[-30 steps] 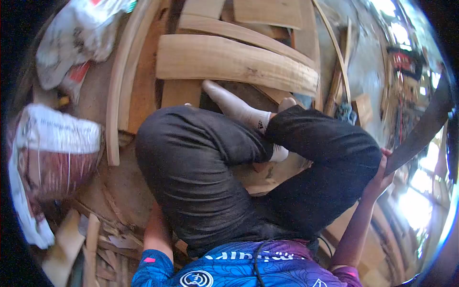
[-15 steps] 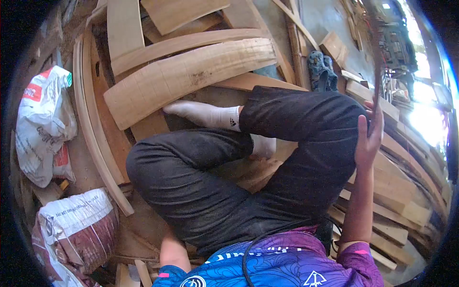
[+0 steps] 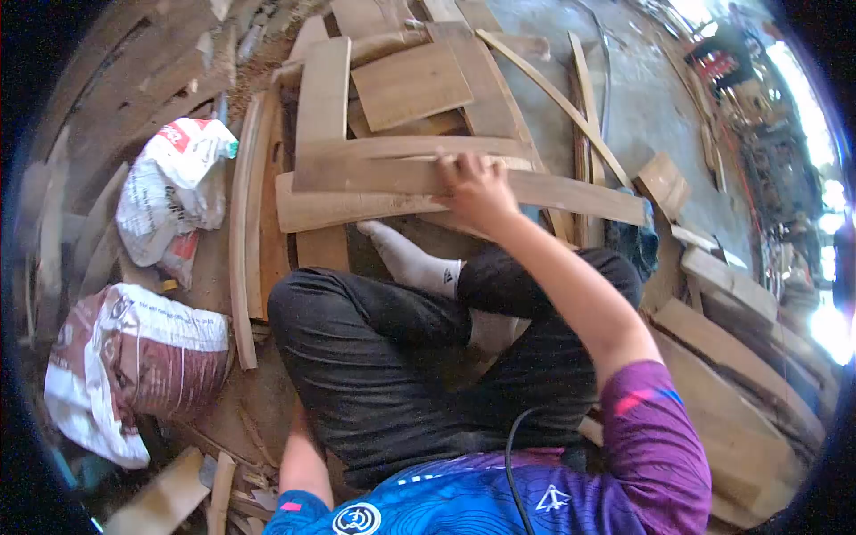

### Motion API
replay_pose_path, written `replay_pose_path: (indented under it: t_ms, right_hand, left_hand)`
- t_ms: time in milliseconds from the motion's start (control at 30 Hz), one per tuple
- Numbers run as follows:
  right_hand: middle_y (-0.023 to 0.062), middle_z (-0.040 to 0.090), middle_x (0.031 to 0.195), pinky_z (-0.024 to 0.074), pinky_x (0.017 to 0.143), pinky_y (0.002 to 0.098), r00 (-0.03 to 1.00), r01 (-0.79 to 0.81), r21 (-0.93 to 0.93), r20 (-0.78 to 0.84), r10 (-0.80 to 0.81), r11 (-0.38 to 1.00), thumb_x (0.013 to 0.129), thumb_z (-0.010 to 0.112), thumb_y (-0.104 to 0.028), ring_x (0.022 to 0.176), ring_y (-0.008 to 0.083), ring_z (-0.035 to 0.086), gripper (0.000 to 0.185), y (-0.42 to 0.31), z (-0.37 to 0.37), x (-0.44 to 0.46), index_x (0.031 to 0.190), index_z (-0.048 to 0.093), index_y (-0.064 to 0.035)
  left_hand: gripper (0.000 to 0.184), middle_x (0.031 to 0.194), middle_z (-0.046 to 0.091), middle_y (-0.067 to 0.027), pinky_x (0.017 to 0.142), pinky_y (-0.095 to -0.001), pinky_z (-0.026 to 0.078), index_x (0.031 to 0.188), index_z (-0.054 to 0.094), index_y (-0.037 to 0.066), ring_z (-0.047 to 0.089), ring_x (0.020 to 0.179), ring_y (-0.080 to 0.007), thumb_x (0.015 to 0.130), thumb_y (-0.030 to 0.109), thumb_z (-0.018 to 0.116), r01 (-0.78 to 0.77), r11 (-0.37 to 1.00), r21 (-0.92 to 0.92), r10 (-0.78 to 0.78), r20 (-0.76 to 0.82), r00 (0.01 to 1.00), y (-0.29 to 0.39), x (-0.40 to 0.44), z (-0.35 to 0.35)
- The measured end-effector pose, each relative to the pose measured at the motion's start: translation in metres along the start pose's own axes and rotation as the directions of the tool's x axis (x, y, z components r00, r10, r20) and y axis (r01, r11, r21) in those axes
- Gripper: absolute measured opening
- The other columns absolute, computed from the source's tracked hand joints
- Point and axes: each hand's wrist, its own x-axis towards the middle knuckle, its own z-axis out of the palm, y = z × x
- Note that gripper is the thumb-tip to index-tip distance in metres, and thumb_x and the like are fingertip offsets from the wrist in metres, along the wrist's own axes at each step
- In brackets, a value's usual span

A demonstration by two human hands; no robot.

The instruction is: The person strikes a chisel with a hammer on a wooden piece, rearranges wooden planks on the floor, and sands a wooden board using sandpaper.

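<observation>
My right hand (image 3: 476, 189) is closed over the middle of a long wooden board (image 3: 575, 198), fingers over its far edge. The board lies crosswise in front of my crossed legs, over a pale curved wooden piece (image 3: 325, 212) that shows along its near edge. Whether the two touch is unclear. My left forearm (image 3: 305, 459) goes down beside my thigh, and the hand itself is hidden.
Flat boards (image 3: 410, 85) lie stacked ahead. Long curved strips (image 3: 242, 259) stand to the left, beside two printed sacks (image 3: 174, 192) (image 3: 178, 357). More timber (image 3: 713, 401) is piled at right. Blue footwear (image 3: 637, 241) sits beyond my knee.
My right hand has come from the far right to the front centre, bringing the long board from upright at the right side to lying crosswise. The view has shifted too.
</observation>
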Motion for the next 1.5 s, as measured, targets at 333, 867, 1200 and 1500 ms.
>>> replay_pose_path:
  t_ms: [333, 867, 1200, 1500]
  right_hand:
    - [0.0137, 0.045, 0.138, 0.0303, 0.108, 0.0669, 0.994, 0.065, 0.265, -0.098, -0.04, 0.962, 0.074, 0.077, -0.052, 0.133, 0.0348, 0.039, 0.097, 0.017, 0.101, 0.023, 0.154, 0.031, -0.0228]
    - [0.0189, 0.056, 0.138, 0.0501, 0.095, 0.0473, 0.088, -0.559, 0.04, 0.996, 0.011, 0.828, 0.078, 0.073, -0.052, 0.113, 0.0317, 0.064, 0.069, 0.201, 0.132, -0.05, 0.136, 0.059, -0.0149]
    - [0.0049, 0.067, 0.077, 0.0562, 0.062, 0.0384, 0.066, -0.87, 0.056, 0.998, 0.003, 0.489, 0.089, 0.073, -0.028, 0.07, 0.0192, 0.064, 0.024, 0.214, 0.158, -0.055, 0.102, 0.069, -0.0082]
    - [-0.0009, 0.067, 0.078, 0.0504, 0.067, 0.0283, -0.003, -0.824, -0.075, 0.992, 0.128, 0.561, 0.091, 0.069, -0.027, 0.068, 0.0119, 0.059, 0.015, 0.269, 0.276, -0.072, 0.085, 0.072, -0.0142]
  left_hand:
    - [0.036, 0.112, 0.058, -0.0054, 0.086, -0.0266, 0.047, 0.129, 0.051, 0.007, 0.057, 0.095, -0.0129, 0.098, 0.023, 0.061, 0.291, 0.954, -0.067, -0.296, -0.352, 0.888, 0.141, -0.001, -0.099]
    - [0.08, 0.15, 0.033, -0.0067, 0.11, -0.0692, 0.024, 0.143, 0.04, 0.022, 0.032, 0.14, -0.0307, 0.075, 0.036, 0.081, -0.263, 0.676, 0.689, 0.051, 0.313, 0.949, 0.244, 0.174, 0.144]
    - [0.061, 0.119, 0.051, -0.0025, 0.105, -0.0551, 0.029, 0.117, 0.062, 0.024, 0.044, 0.122, -0.0256, 0.062, 0.035, 0.088, -0.267, 0.792, 0.549, 0.19, 0.193, 0.963, 0.228, 0.197, 0.131]
    - [0.067, 0.124, 0.047, -0.0047, 0.106, -0.0585, 0.027, 0.129, 0.057, 0.023, 0.04, 0.126, -0.0268, 0.069, 0.036, 0.084, -0.252, 0.797, 0.549, 0.182, 0.18, 0.967, 0.221, 0.178, 0.133]
